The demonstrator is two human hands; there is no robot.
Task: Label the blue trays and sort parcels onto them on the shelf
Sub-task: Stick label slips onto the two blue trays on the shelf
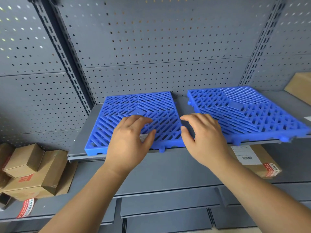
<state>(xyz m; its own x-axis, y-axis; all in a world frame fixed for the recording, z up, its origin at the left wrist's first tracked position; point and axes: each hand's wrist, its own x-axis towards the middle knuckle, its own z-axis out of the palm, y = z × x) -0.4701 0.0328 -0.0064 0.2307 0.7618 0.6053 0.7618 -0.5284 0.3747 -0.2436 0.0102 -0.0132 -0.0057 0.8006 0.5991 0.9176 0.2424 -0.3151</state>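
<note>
Cardboard box [48, 167] bears a red "M"; other print blurred.

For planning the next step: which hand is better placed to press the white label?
Likely left: the left hand touches the white label; the right hand is at the left tray edge.

**Soft, cool light; sharp centre, smeared edges**

Diffuse, moderately bright light with a cool grey cast falls evenly over the scene. The left blue tray [138, 105] is sharpest, and the gaps between its slats read dark. The left hand [129, 142] and right hand [203, 138] are evenly lit, with faint shade beneath the fingers. Bright specks glow through the pegboard [16, 19] holes at upper left. The slotted uprights [64, 52] splay apart towards the top from wide-angle distortion. The cardboard boxes [33, 169] and the right blue tray [244, 111]'s near corner are blurred.
</note>
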